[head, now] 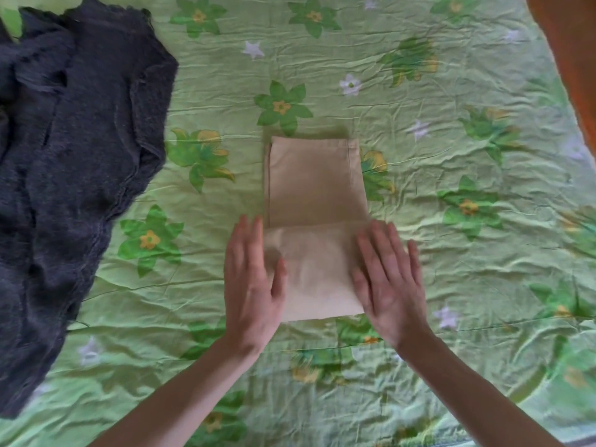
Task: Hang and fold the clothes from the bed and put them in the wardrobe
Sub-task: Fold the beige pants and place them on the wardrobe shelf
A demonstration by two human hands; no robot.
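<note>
Scene: A person folds laundry on a bed spread with a green floral sheet (pixel 419 130), seen from above.
Garment in hand: A beige folded cloth (pixel 314 201) lies flat between the two hands, its near half doubled over into a thicker band, its far half reaching away past the fingertips.
Left hand: The left hand (pixel 253 285) lies flat with fingers straight and close together, resting along the cloth's left edge, thumb on the fabric.
Right hand: The right hand (pixel 388 280) is spread, palm down, on the cloth's right edge, pinching nothing.
Waiting pile: A dark grey knitted garment (pixel 80 150) sprawls unfolded well to the left of the left hand.
Done so far: The beige piece appears folded into a narrow strip with one crosswise fold made.
Left to do: By the look of it, a last fold, then the grey garment, then the wardrobe, which is out of view.
</note>
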